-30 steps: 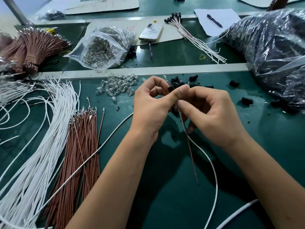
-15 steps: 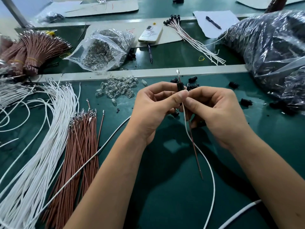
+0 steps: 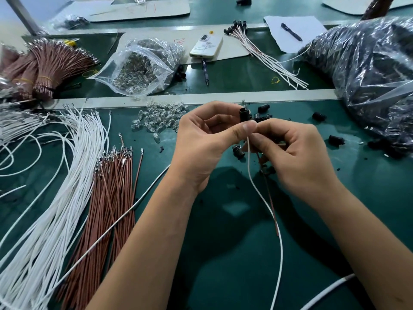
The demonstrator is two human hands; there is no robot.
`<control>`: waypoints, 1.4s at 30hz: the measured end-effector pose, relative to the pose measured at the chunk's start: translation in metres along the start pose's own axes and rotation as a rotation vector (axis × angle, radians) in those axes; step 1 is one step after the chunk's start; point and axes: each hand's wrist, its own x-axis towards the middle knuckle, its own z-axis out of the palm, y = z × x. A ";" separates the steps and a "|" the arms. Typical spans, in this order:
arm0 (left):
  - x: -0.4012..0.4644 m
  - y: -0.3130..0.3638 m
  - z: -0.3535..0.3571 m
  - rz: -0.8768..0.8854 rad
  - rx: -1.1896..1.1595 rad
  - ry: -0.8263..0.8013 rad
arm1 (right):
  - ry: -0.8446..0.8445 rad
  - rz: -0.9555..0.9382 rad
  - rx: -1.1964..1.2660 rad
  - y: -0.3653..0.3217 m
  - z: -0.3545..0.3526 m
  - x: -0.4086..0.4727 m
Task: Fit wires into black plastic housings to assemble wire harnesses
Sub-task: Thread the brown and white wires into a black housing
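My left hand (image 3: 205, 139) pinches a small black plastic housing (image 3: 243, 114) between thumb and fingers, held upright above the green mat. A metal terminal tip pokes out above the housing. My right hand (image 3: 297, 155) grips a white wire (image 3: 263, 198) and a brown wire (image 3: 271, 209) just below the housing; both wires hang down toward me. Loose black housings (image 3: 264, 108) lie on the mat behind and under my hands. A fan of white wires (image 3: 55, 193) and a bundle of brown wires (image 3: 111, 186) lie at the left.
Clear small bulbs (image 3: 161, 119) are heaped behind my left hand, with a bag of them (image 3: 138, 68) further back. A big bag of black parts (image 3: 368, 70) fills the right. A phone (image 3: 206, 47), finished harnesses (image 3: 263, 54), a pen on paper (image 3: 291, 32) sit beyond the metal strip (image 3: 201, 98).
The housing has risen out of my fingers into plain sight, and the white wire now runs up into it. My hands have stayed together at the same spot.
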 end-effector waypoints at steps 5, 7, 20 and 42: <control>0.000 0.002 -0.001 0.125 0.082 -0.047 | 0.055 -0.075 -0.148 0.002 -0.002 0.000; -0.001 0.003 0.001 0.190 0.141 -0.066 | 0.086 -0.156 -0.267 0.001 -0.004 0.001; -0.003 0.005 0.005 0.250 0.188 -0.117 | 0.171 -0.287 -0.309 -0.001 -0.006 0.000; -0.004 0.006 0.005 0.243 0.170 -0.165 | 0.198 -0.294 -0.351 -0.003 -0.007 0.000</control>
